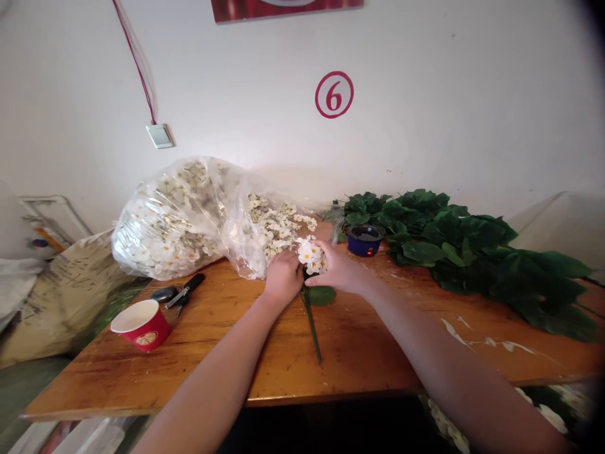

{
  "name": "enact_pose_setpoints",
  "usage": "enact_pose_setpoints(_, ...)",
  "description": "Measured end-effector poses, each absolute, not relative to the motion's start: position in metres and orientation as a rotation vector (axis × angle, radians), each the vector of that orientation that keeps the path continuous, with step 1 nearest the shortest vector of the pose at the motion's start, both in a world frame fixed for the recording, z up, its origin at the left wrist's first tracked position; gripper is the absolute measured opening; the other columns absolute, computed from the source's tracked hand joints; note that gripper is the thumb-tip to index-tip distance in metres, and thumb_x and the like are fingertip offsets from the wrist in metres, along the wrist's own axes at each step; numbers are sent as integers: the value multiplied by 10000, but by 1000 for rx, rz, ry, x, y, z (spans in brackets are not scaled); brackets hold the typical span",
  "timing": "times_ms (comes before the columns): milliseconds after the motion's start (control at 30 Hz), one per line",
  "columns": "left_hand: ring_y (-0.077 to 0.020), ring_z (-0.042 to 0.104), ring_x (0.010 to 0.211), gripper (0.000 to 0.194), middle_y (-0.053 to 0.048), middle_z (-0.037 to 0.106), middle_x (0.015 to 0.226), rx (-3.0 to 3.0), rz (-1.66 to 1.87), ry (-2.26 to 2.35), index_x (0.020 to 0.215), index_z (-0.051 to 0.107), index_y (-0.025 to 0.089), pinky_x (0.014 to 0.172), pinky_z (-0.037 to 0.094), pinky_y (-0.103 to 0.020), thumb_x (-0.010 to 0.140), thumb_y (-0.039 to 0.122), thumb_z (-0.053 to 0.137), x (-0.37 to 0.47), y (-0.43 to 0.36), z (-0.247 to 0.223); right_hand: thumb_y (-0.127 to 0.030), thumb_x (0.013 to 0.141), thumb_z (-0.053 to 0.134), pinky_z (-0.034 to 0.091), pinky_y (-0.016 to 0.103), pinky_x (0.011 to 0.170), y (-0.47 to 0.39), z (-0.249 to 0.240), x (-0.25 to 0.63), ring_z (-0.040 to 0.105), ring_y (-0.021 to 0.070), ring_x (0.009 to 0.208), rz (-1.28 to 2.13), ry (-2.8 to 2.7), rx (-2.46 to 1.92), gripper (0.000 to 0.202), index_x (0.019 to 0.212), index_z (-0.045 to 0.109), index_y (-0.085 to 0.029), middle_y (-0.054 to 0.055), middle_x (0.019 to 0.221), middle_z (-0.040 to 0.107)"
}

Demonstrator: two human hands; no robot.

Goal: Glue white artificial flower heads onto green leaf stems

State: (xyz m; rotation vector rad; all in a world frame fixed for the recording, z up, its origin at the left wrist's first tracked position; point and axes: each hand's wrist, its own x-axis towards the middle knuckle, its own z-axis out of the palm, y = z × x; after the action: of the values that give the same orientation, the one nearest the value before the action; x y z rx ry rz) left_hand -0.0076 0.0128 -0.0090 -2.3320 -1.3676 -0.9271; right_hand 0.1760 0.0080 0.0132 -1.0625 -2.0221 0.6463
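Note:
Both hands meet at an artificial flower stem [311, 325] with a green leaf [322, 295], its lower end pointing toward me over the table. My left hand [283, 275] has its fingers curled round the top of the stem. My right hand [338, 268] cups a cluster of white flowers [312, 257] with yellow centres, thumb below and fingers above. Where the cluster meets the stem is partly hidden by my fingers. Just behind my hands lie loose white flower sprays [274, 221] at the mouth of a clear plastic bag [174, 221] packed with more.
A dark blue pot [365, 241] with a red light stands right of my hands. Green leaf stems [449, 233] are heaped at the right. A red paper cup [142, 325] and keys [182, 296] lie at the left of the wooden table [212, 340], against a white wall.

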Motion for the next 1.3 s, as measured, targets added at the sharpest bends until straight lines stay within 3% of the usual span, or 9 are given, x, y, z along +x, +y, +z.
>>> enact_pose_setpoints(167, -244, 587, 874, 137, -90, 661, 843, -2352, -894, -1337, 834, 634, 164, 788, 439, -357, 785, 114, 516, -7, 11, -10, -366, 667, 761, 470, 335, 826, 14, 14, 177, 627, 238, 963, 495, -1953, -1111, 556, 1177, 614, -202, 80, 1093, 674)
enact_pose_setpoints(367, -221, 606, 812, 71, -64, 662, 811, -2444, -1125, -1355, 823, 630, 184, 741, 457, -328, 760, 178, 600, -5, 13, -9, -379, 704, 727, 434, 271, 650, 22, 12, 182, 588, 167, 722, 565, -1965, -1041, 403, 1066, 691, -205, 41, 970, 694)
enact_pose_setpoints(567, -168, 615, 720, 117, -37, 671, 785, -2583, -1376, -1427, 811, 644, 173, 640, 458, -269, 758, 273, 675, -4, 15, -9, -325, 746, 691, 383, 246, 612, 15, 16, 177, 551, 149, 689, 568, -2024, -953, 170, 859, 717, -201, 18, 848, 674)
enact_pose_setpoints(767, -158, 610, 706, 50, -44, 670, 780, -2532, -1450, -1415, 776, 639, 161, 619, 448, -254, 770, 208, 653, -3, 13, -9, -376, 761, 675, 341, 233, 539, 13, 15, 176, 459, 114, 560, 578, -1965, -1039, 265, 956, 699, -198, -3, 745, 611)
enact_pose_setpoints(900, -159, 596, 687, 116, -51, 650, 736, -2512, -1391, -1327, 705, 627, 160, 623, 437, -264, 807, 205, 597, -5, 14, -11, -338, 699, 748, 409, 246, 605, 12, 15, 177, 526, 127, 650, 587, -1941, -1029, 674, 1331, 525, -265, 36, 944, 639)
enact_pose_setpoints(1000, -158, 579, 646, 222, -49, 617, 667, -2540, -1363, -1222, 592, 575, 163, 609, 420, -269, 806, 221, 596, -8, 17, -13, -332, 676, 776, 455, 282, 674, 11, 16, 179, 572, 147, 715, 596, -1994, -1048, 915, 1475, 332, -301, 60, 1046, 640)
enact_pose_setpoints(1067, -162, 577, 638, 236, -52, 617, 657, -2552, -1329, -1182, 570, 563, 167, 609, 416, -275, 797, 216, 602, -9, 18, -14, -327, 659, 790, 471, 323, 760, 11, 16, 179, 611, 192, 830, 569, -2036, -1046, 903, 1460, 374, -295, 75, 1091, 652)
enact_pose_setpoints(1167, -167, 577, 626, 221, -56, 624, 655, -2547, -1288, -1165, 570, 567, 168, 607, 417, -282, 784, 202, 614, -10, 20, -15, -315, 636, 805, 455, 373, 877, 11, 15, 179, 605, 266, 1020, 480, -2079, -1037, 711, 1306, 576, -245, 105, 1173, 651)
enact_pose_setpoints(1300, -167, 565, 594, 219, -51, 603, 609, -2516, -1205, -1214, 558, 559, 169, 593, 416, -284, 774, 158, 596, -9, 21, -15, -299, 657, 788, 453, 404, 901, 10, 13, 177, 607, 294, 1045, 359, -2096, -1035, 521, 1159, 669, -222, 118, 1157, 664)
